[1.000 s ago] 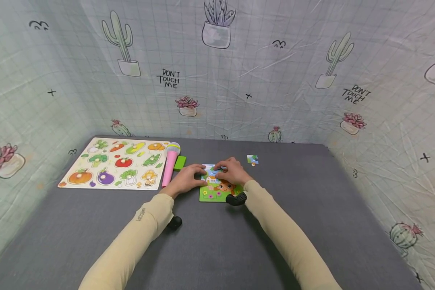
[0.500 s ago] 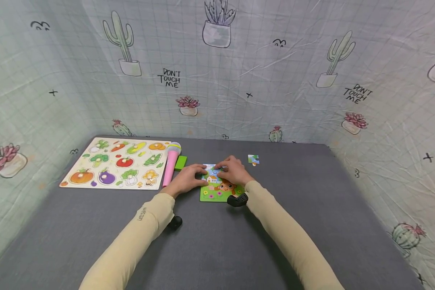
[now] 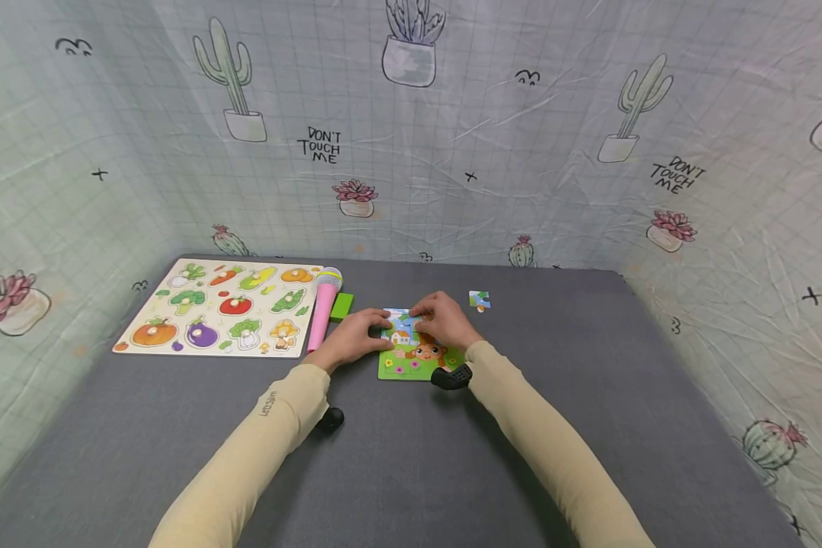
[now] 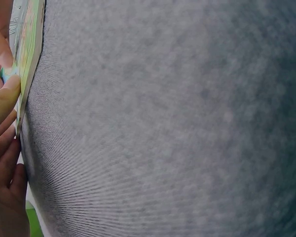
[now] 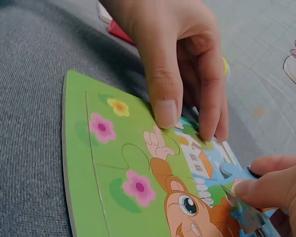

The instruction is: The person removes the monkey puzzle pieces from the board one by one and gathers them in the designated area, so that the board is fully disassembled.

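A small jigsaw board (image 3: 392, 375) with a green border lies on the table; its picture shows a brown-haired cartoon character, flowers and a house. My left hand (image 3: 352, 336) rests along its left edge. The thumb (image 5: 164, 84) presses on the rim and the other fingertips touch further up. Over the upper right part my right hand (image 3: 448, 320) pinches a puzzle piece (image 5: 249, 217), tilted against the picture in the right wrist view. That hand hides part of the board. Behind it to the right lies a loose puzzle piece (image 3: 479, 299). In the left wrist view the board's edge (image 4: 35, 54) shows side-on.
Left of the jigsaw are a pink toy microphone (image 3: 322, 312) and a green block (image 3: 341, 307). Further left lies a wooden vegetable puzzle board (image 3: 208, 304). A printed cloth (image 3: 425, 152) hangs behind and beside the grey table (image 3: 589, 380).
My right hand has shifted slightly right and away from me, uncovering a little more of the picture. My left hand stays at the board's edge.
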Available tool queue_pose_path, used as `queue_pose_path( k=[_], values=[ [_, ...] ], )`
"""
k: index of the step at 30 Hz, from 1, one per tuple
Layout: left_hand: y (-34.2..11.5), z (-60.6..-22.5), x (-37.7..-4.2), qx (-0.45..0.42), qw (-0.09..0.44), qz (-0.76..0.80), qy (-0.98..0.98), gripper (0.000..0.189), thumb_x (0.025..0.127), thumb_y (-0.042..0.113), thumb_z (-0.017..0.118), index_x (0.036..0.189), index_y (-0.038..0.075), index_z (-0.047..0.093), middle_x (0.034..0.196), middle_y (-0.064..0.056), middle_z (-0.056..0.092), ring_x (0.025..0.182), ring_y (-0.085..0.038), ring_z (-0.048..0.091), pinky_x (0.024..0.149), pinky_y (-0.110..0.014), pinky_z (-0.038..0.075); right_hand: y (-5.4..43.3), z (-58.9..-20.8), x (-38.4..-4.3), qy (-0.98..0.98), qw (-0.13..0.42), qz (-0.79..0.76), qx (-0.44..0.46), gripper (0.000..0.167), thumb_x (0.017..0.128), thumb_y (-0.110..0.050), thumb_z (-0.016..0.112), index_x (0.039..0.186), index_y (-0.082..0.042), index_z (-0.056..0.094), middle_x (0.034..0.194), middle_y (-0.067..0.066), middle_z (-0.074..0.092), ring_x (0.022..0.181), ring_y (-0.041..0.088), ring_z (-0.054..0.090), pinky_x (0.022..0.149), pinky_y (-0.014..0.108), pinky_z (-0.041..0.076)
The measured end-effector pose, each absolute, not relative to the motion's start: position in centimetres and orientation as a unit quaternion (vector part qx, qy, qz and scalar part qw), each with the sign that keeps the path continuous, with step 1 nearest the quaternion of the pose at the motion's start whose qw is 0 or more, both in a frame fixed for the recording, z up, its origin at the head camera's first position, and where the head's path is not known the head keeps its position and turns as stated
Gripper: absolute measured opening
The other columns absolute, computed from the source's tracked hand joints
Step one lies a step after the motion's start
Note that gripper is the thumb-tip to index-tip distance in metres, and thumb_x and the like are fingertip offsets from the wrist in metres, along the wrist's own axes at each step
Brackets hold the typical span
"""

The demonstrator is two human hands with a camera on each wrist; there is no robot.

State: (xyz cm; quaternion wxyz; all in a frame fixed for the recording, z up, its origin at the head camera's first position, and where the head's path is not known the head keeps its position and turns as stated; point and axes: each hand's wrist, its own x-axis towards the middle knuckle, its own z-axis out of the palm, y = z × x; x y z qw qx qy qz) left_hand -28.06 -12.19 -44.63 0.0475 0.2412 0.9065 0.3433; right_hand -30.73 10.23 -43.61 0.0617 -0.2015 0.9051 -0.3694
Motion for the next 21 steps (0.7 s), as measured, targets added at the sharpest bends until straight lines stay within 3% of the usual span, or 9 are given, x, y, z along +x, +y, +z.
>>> queue_pose_path(
  k=[9, 15, 21],
  values=[
    [-12.2, -44.6, -28.0, 0.238, 0.049, 0.346, 0.906, 0.039, 0.087, 0.021, 0.075, 0.119, 0.000, 0.068, 0.140, -0.015, 0.053, 0.133, -0.033, 0.045, 0.111, -0.046, 0.035, 10.7, -43.7, -30.6, 0.896, 0.065, -0.389, -0.203, 0.022, 0.094, -0.012, 0.067, 0.114, -0.009, 0.073, 0.115, 0.007, 0.061, 0.090, 0.020, 0.057, 0.078, 0.037, 0.051],
    [-12.2, -44.7, -28.1, 0.238, 0.051, 0.347, 0.906, 0.040, 0.087, 0.022, 0.075, 0.120, 0.000, 0.068, 0.141, -0.015, 0.053, 0.133, -0.032, 0.044, 0.111, -0.046, 0.034, 11.5, -43.9, -30.6, 0.879, 0.099, -0.433, -0.174, 0.025, 0.095, -0.015, 0.065, 0.119, -0.010, 0.070, 0.097, 0.007, 0.066, 0.075, 0.021, 0.062, 0.067, 0.034, 0.053],
    [-12.3, -44.8, -28.1, 0.236, 0.050, 0.349, 0.906, 0.041, 0.087, 0.023, 0.076, 0.120, 0.001, 0.067, 0.141, -0.014, 0.052, 0.134, -0.032, 0.044, 0.112, -0.046, 0.034, 12.5, -43.7, -30.5, 0.858, 0.106, -0.480, -0.153, 0.028, 0.095, -0.016, 0.065, 0.123, -0.011, 0.067, 0.107, 0.007, 0.066, 0.080, 0.025, 0.064, 0.070, 0.037, 0.054]
  ],
)
